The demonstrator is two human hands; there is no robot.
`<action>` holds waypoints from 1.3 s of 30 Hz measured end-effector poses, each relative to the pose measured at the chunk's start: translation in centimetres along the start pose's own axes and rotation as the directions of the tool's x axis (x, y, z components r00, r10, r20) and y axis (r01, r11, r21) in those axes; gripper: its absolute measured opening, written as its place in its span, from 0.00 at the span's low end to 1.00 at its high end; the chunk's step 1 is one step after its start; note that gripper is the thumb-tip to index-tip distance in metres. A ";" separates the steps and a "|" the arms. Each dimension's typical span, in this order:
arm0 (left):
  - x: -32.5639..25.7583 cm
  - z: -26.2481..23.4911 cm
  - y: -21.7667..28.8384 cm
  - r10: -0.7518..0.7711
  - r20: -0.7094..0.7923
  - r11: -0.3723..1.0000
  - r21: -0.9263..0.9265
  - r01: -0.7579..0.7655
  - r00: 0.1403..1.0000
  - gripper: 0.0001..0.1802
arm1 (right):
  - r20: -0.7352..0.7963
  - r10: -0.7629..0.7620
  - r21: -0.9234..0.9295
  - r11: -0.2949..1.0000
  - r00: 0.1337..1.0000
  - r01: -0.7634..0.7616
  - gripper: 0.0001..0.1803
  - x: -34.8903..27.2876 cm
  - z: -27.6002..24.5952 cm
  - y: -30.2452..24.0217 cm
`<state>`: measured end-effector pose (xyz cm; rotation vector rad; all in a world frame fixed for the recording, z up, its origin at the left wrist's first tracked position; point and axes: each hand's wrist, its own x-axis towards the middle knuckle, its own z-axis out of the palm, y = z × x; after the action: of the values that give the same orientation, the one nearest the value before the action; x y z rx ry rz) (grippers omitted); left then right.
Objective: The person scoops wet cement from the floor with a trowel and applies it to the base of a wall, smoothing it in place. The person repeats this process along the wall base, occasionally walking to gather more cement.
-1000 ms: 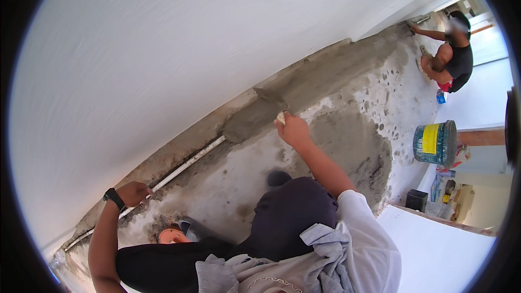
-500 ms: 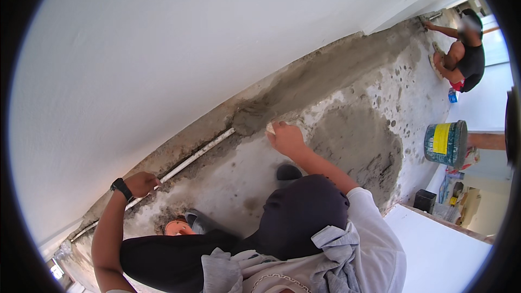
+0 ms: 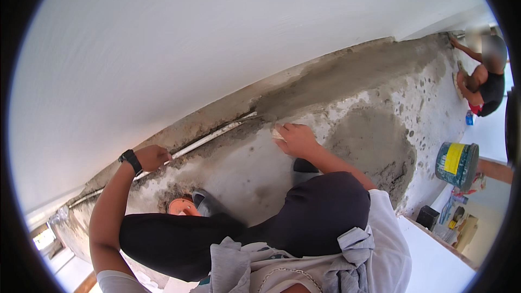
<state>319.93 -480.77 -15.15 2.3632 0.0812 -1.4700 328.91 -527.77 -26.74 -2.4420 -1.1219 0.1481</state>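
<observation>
- Gripping a pale handle with curled fingers of the right hand, low beside grey mortar.
- Reaching with the left hand, fingers bent, to the white pipe; cannot tell whether gripping or only touching.
- Lying along the foot of the white wall, pipe's far end by the mortar.
- Standing off right: green bucket.

One wide fisheye on the person's head looks down, near, from behind and above the fingers of the bare right hand, facing the smooth white wall beyond them.
</observation>
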 end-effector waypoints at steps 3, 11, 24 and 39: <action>-0.6 0.1 0.4 -0.025 -0.006 0.998 -0.052 0.025 1.000 0.19 | -0.078 -0.042 0.090 0.995 0.996 0.049 0.22 -0.5 -1.9 -1.6; -0.7 0.2 0.0 -0.028 -0.033 0.997 0.076 0.031 0.999 0.22 | 0.137 0.065 0.021 0.997 0.988 -0.069 0.22 0.2 2.3 -0.8; 2.9 -1.6 1.7 0.030 0.085 0.995 0.091 -0.038 0.996 0.21 | 0.148 0.513 0.633 0.608 0.846 -0.479 0.30 -9.9 -9.5 12.0; 5.3 -0.2 -0.8 -0.257 0.064 0.959 -0.105 0.263 0.964 0.20 | -0.330 0.930 -0.214 0.094 0.162 -0.972 0.27 -13.7 -27.1 45.0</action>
<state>322.32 -480.67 -19.97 2.2900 0.4672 -1.5943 358.58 -573.14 -23.45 -3.0526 0.8669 0.1795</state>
